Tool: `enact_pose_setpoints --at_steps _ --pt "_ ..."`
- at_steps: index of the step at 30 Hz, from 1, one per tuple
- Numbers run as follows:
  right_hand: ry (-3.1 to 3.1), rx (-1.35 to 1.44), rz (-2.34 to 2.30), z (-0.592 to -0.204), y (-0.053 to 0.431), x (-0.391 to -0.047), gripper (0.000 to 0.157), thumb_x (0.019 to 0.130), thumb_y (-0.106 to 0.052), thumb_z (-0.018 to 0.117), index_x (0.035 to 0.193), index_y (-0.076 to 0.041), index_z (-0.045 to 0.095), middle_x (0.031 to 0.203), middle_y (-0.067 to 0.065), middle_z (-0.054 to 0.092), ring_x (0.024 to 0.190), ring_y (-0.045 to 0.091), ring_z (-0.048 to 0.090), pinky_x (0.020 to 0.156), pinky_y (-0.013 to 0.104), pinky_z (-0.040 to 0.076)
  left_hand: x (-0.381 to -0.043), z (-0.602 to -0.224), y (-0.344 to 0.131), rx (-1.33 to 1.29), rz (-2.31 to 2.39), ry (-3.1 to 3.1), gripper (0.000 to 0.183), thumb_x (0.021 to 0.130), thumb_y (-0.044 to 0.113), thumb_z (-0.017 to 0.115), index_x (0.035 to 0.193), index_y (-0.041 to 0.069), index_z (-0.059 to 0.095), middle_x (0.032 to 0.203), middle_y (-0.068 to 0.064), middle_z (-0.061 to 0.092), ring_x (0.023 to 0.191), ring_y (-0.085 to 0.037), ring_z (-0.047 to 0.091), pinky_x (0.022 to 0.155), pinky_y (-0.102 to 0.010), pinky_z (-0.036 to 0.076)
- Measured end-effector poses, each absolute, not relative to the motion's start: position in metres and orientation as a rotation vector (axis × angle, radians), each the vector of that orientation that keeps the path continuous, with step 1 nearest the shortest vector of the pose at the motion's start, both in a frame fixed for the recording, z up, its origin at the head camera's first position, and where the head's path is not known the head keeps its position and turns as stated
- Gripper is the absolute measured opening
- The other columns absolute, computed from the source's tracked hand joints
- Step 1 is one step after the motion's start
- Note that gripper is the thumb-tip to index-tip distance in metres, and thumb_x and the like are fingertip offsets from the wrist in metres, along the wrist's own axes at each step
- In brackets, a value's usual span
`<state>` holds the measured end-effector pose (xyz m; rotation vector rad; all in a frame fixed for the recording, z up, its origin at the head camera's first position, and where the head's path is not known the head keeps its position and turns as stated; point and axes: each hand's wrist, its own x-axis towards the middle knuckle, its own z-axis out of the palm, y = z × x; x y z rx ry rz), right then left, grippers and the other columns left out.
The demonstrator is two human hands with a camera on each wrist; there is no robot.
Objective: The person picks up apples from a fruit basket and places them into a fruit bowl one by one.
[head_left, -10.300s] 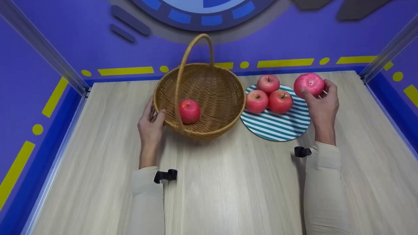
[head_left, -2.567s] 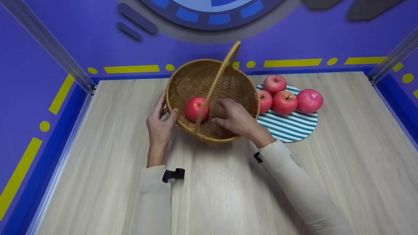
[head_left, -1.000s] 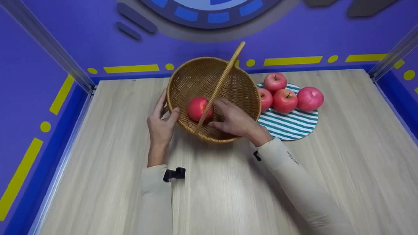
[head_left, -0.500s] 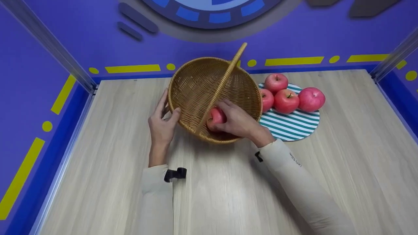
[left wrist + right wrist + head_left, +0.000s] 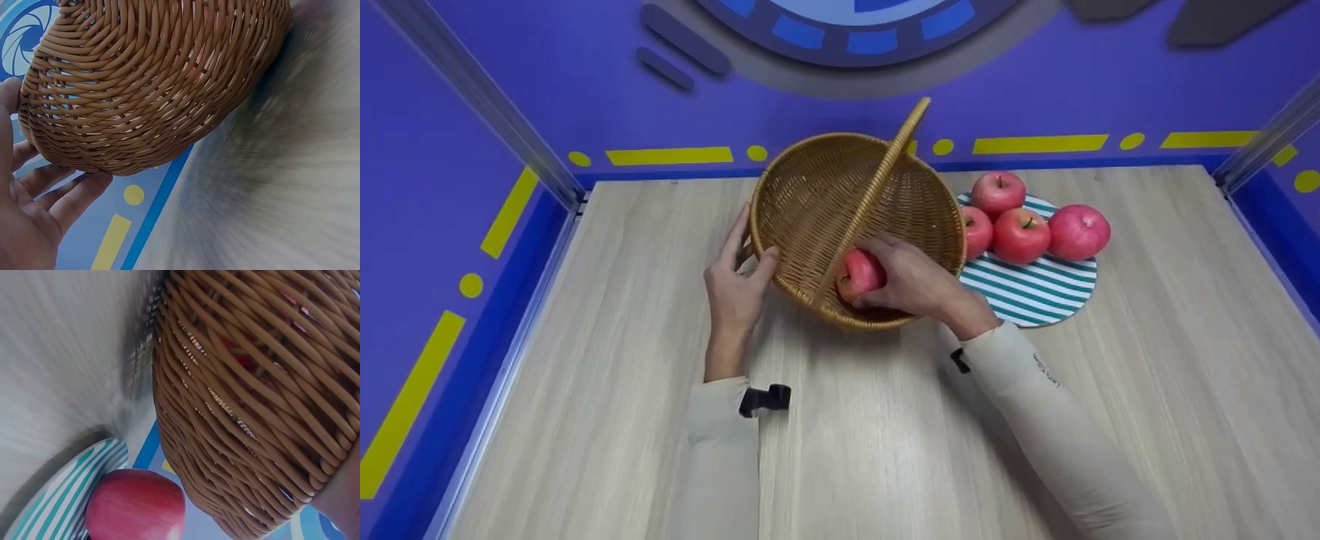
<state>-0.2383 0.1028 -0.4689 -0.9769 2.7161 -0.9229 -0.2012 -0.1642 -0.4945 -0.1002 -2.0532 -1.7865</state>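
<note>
A brown wicker basket (image 5: 817,172) stands mid-table, its arched handle (image 5: 877,184) slanting up to the right. At the basket's left rim my left hand (image 5: 737,296) grips the wicker, thumb near the rim and fingers along the outside. My right hand (image 5: 911,281) reaches in over the near right rim. Its thumb and fingers hold a red apple (image 5: 857,274) low inside the basket, partly covered by that hand. In the right wrist view the basket wall (image 5: 253,399) hides most of the hand, and red shows through the weave.
Right of the basket lies a round green-and-white striped mat (image 5: 1035,300). Several apples sit on it, including a red one (image 5: 1021,236) and a pinker one (image 5: 1080,232); the basket partly covers another (image 5: 976,232). A blue-purple wall (image 5: 847,112) closes the back.
My right hand has taken hold of the apple in the basket, which shifted rightward and turned. The pinker apple, held aloft 10.3 s ago, now sits among the others. The basket has turned and shifted right.
</note>
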Motion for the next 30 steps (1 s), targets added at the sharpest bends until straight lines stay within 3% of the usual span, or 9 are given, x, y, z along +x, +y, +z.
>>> enact_pose_setpoints --at_steps 8,30 --pt "2.811 -0.973 -0.981 -0.465 0.106 -0.236 0.08 0.088 -0.04 0.089 0.15 -0.003 0.055 0.139 0.016 0.061 0.124 0.03 0.06 0.107 0.047 0.052 -0.202 -0.497 -0.164 -0.082 -1.763 -2.079 0.07 0.095 0.027 0.074 0.16 0.015 0.05 0.152 -0.009 0.059 0.124 -0.031 0.066 0.09 -0.037 0.063" --pt "2.988 -0.924 -1.411 -0.455 0.113 -0.227 0.085 0.086 -0.035 0.092 0.154 -0.003 0.052 0.147 0.013 0.057 0.131 0.024 0.056 0.11 0.043 0.051 -0.204 -0.5 -0.167 0.059 -1.862 -2.041 0.064 0.096 0.014 0.07 0.159 0.012 0.052 0.151 -0.013 0.06 0.124 -0.029 0.066 0.102 -0.038 0.057"
